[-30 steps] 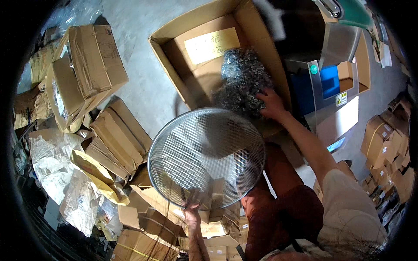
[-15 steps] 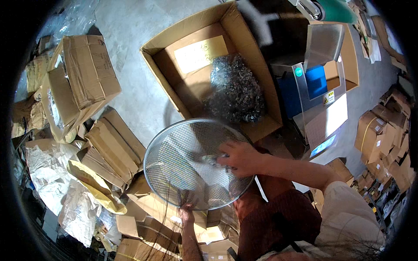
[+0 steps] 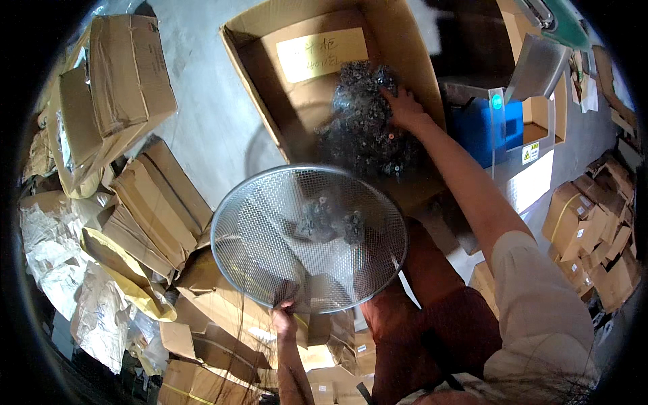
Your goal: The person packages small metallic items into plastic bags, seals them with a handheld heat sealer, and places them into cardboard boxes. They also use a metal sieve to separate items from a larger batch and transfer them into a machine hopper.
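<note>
My left hand grips the near rim of a round wire-mesh sieve, its fingers wrapped round the edge. Two small clumps of grey metal parts lie inside on the mesh. Beyond the sieve, an open cardboard box holds a dark, shiny pile of small metal parts, some of them ring-shaped. My right hand reaches into this box and touches the pile's right side, fingers stretched out. Its fingertips are partly lost among the parts.
A paper label with handwriting lies in the box. To the right stands a machine with a clear guard and a blue part. Cardboard boxes and crumpled white sacks crowd the left; more cartons are stacked right.
My right hand has left the sieve, where it held a few metal parts, and moved up to the pile in the box. Clumps of parts now lie on the mesh. My left hand keeps its grip.
</note>
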Demonstrator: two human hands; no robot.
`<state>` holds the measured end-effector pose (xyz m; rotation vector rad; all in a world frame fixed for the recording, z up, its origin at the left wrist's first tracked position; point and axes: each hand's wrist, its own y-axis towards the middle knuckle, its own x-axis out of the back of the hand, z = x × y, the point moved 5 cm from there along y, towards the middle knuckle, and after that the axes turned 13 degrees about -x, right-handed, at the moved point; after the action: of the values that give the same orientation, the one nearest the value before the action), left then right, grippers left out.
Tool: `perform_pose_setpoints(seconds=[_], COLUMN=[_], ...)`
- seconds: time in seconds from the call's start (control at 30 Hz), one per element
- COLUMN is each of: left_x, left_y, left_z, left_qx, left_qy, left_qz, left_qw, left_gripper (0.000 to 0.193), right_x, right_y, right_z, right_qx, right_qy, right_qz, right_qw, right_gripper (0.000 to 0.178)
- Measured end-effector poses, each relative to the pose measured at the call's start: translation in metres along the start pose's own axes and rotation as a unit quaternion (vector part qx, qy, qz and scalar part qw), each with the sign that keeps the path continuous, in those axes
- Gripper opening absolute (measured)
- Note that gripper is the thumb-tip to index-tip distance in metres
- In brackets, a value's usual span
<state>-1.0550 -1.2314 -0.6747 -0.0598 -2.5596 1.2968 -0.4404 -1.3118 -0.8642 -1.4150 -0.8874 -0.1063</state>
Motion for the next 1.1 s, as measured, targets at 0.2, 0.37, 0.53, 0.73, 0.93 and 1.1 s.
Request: perform_pose_setpoints(seconds=[0.2, 0.37, 0.53, 0.73, 0.93, 1.1], left_x=[0.022, -0.011, -0.006, 0.006, -0.001, 0.009], left_y=[0.014, 0.003, 0.007, 0.016, 0.014, 0.020], left_z=[0.025, 0.001, 0.003, 0.010, 0.010, 0.017], left_qx=[0.030, -0.035, 0.016, -0.011, 0.023, -0.015], left_qy=[0.020, 0.001, 0.002, 0.020, 0.024, 0.010], left_qz=[-0.007, 0.007, -0.011, 0.000, -0.001, -0.063], left_qw=[0.999, 0.999, 1.000, 1.000, 0.999, 0.998], left_gripper=[0.049, 0.039, 0.039, 0.042, 0.046, 0.008], right_x=[-0.019, 0.026, 0.056, 0.084, 0.073, 0.041], right_y=[-0.001, -0.120, -0.180, -0.223, -0.240, -0.262], right_z=[-0.039, -0.037, -0.027, -0.007, 0.011, 0.048], right_qx=[0.022, -0.036, 0.097, 0.119, 0.135, -0.004], right_qy=[0.349, 0.737, 0.795, 0.796, 0.775, 0.772], right_qz=[0.039, 0.257, 0.447, 0.485, 0.476, 0.501], right_qw=[0.936, 0.624, 0.398, 0.341, 0.393, 0.392], right_gripper=[0.087, 0.052, 0.060, 0.075, 0.087, 0.074])
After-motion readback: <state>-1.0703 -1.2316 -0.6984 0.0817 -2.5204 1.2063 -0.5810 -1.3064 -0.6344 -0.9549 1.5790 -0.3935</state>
